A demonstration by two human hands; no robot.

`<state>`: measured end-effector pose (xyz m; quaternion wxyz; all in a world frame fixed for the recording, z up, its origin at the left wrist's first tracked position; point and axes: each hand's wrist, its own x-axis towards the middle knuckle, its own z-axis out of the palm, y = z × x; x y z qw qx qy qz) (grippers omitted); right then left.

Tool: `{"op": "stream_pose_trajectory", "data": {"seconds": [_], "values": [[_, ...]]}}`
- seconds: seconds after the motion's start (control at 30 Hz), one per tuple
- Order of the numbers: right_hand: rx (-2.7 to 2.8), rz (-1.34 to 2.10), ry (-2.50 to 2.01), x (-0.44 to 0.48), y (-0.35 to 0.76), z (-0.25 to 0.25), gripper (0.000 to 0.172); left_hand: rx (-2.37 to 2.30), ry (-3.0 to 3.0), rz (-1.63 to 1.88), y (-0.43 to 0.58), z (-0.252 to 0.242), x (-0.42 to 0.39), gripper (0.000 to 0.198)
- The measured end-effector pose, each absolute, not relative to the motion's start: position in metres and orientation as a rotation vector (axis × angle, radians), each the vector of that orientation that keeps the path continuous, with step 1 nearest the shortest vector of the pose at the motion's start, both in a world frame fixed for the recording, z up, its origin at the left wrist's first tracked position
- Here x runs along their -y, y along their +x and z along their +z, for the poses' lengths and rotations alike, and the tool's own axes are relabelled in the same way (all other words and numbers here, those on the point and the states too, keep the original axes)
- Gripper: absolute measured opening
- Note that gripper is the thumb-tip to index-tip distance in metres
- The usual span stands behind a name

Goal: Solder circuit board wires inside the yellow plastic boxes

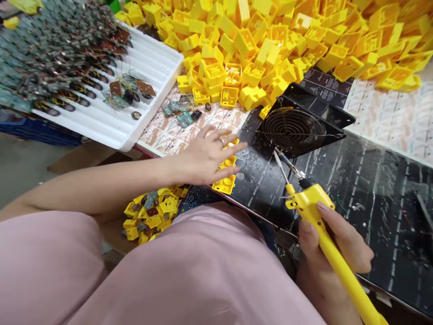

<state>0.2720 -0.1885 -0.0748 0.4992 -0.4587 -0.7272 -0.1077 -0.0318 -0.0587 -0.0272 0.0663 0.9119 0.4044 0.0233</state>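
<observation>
My left hand (pixel 209 153) lies with fingers spread over a row of small yellow plastic housings (pixel 225 183) at the table's front edge, partly hiding them. My right hand (pixel 333 243) is wrapped round the handle of a yellow soldering gun (pixel 313 203). The gun's metal tip and thin feed tube point toward a black fan (pixel 292 128) with a round wire guard. Beyond my left hand, a few green circuit boards (pixel 184 118) with wires and small round parts rest on the patterned surface.
A large heap of yellow housings (pixel 243 43) covers the back of the table. At left, a white ribbed tray (pixel 135 131) carries many wired circuit boards (pixel 64 58). Below the table edge sits a pile of yellow housings with parts inside (pixel 155 212). Black sheeting (pixel 365 203) covers the right side.
</observation>
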Motion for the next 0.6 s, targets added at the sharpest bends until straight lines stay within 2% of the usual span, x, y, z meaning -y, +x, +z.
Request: {"op": "stream_pose_trajectory", "data": {"seconds": [0.13,0.27,0.33,0.43,0.6], "values": [[1.756,-0.196,-1.085,0.184,0.262,-0.074,0.054,-1.452,2.691,0.396,-0.031,-0.029,-0.018,0.048],[1.71,-0.148,-1.139,0.187,0.257,-0.076,0.052,-1.556,2.708,0.161,-0.03,-0.04,-0.07,0.043],[1.739,-0.206,-1.131,0.187,0.262,-0.08,0.054,-1.515,2.749,0.072,-0.031,-0.04,-0.067,0.041],[1.803,-0.27,-1.077,0.182,0.267,-0.083,0.057,-1.375,2.732,0.124,-0.034,-0.033,-0.044,0.039],[1.797,-0.157,-1.064,0.175,0.253,-0.072,0.058,-1.214,2.712,-0.05,-0.036,-0.02,-0.011,0.037]]}}
